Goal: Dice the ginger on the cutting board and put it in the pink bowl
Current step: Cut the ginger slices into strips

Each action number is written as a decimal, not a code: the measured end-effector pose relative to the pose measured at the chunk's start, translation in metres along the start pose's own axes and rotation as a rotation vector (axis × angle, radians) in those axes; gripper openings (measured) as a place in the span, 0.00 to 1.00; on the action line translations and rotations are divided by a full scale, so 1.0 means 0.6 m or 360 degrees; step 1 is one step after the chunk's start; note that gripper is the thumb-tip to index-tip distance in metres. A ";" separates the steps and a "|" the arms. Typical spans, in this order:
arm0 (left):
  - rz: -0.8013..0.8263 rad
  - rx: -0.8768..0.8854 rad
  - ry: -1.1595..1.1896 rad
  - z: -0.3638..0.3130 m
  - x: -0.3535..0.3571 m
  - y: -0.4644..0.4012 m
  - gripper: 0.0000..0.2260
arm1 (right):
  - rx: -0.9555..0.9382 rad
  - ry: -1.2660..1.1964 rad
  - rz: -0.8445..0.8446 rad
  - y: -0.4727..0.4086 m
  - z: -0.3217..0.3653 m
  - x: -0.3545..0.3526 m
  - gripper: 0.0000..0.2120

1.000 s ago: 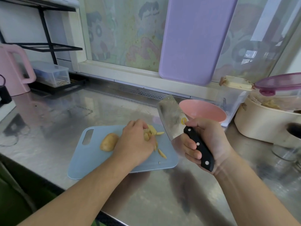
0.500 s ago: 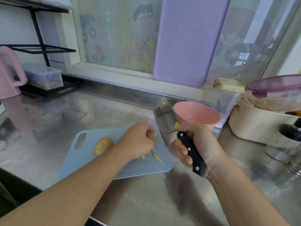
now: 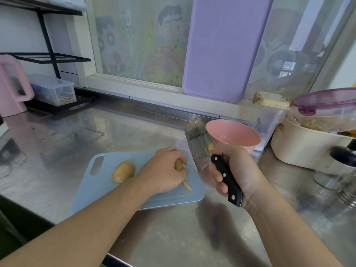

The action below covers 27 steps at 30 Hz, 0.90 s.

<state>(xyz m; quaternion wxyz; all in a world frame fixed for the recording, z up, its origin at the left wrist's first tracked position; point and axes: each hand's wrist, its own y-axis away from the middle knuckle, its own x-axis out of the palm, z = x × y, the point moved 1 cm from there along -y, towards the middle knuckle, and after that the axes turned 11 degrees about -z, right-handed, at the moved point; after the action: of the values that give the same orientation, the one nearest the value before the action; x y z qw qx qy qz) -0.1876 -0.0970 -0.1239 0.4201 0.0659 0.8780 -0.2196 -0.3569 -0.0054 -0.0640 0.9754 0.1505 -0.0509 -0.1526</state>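
Observation:
A light blue cutting board [image 3: 100, 182] lies on the steel counter. My left hand [image 3: 163, 170] rests on its right part, fingers curled around a bundle of ginger strips [image 3: 180, 165]; a few strips [image 3: 186, 185] stick out below the hand. A whole uncut piece of ginger [image 3: 123, 171] lies to the left of that hand. My right hand [image 3: 235, 174] grips the black handle of a cleaver [image 3: 200, 147], blade raised above the board's right edge. The pink bowl [image 3: 234, 135] stands just behind the cleaver, nothing visible inside it.
A purple board [image 3: 223, 47] leans on the window. A cream pot [image 3: 304, 147] and a purple-lidded container [image 3: 327, 103] sit at the right, with a glass jar [image 3: 339, 170] in front. A pink kettle [image 3: 11, 89] and a clear box [image 3: 52, 89] stand far left.
My left hand has gathered the scattered ginger strips into a tighter bundle under its fingers. The cleaver has stayed raised beside the board, tilting slightly. The view shifted a little.

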 end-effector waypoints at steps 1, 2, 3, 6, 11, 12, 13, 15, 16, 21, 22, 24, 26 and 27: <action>-0.0010 0.0017 0.0012 0.000 -0.001 0.003 0.10 | -0.0004 0.0010 0.0001 0.000 0.000 0.000 0.22; -0.0020 0.0030 0.0035 0.001 -0.004 0.006 0.09 | -0.0009 0.0025 0.0003 0.000 -0.001 0.000 0.22; -0.0024 0.0028 0.0072 0.001 -0.006 0.009 0.08 | -0.0012 0.0039 0.0006 0.000 -0.001 0.000 0.23; -0.0010 0.0024 0.0190 0.001 -0.018 0.022 0.12 | -0.0017 0.0026 0.0000 0.002 0.000 0.001 0.22; 0.0144 0.0227 0.0145 -0.001 -0.036 0.043 0.23 | -0.0034 0.0029 -0.0016 0.000 0.000 0.000 0.21; 0.0166 0.0270 0.0102 0.000 -0.037 0.047 0.23 | -0.0034 0.0044 -0.0020 -0.001 0.000 -0.001 0.22; 0.0165 0.0305 0.0065 0.001 -0.036 0.049 0.21 | -0.0035 0.0060 -0.0025 -0.001 -0.001 -0.001 0.23; 0.0112 0.0348 0.0069 0.004 -0.033 0.051 0.14 | -0.0036 0.0088 -0.0031 -0.001 -0.001 -0.002 0.23; 0.0075 0.0360 0.0093 0.006 -0.031 0.051 0.10 | -0.0031 0.0094 -0.0031 -0.002 -0.001 -0.002 0.23; -0.0015 0.0415 0.0093 0.006 -0.024 0.051 0.02 | -0.0024 0.0070 -0.0026 -0.003 0.000 -0.002 0.24; 0.0005 0.0450 0.0063 0.005 -0.023 0.050 0.03 | -0.0024 0.0063 -0.0025 -0.002 0.001 -0.002 0.24; 0.0031 0.0520 0.0002 0.004 -0.021 0.046 0.02 | -0.0024 0.0058 -0.0027 -0.001 0.001 -0.003 0.25; 0.0017 0.0535 -0.0025 0.002 -0.019 0.044 0.01 | -0.0027 0.0067 -0.0028 0.000 0.002 -0.003 0.25; -0.0016 0.0507 -0.0005 -0.001 -0.017 0.043 0.01 | -0.0031 0.0073 -0.0033 0.001 0.002 -0.003 0.25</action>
<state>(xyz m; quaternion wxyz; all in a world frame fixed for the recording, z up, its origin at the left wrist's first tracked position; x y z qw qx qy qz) -0.1734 -0.0729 -0.1243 0.4046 0.1269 0.8318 -0.3583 -0.3588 -0.0048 -0.0627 0.9761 0.1450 -0.0255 -0.1597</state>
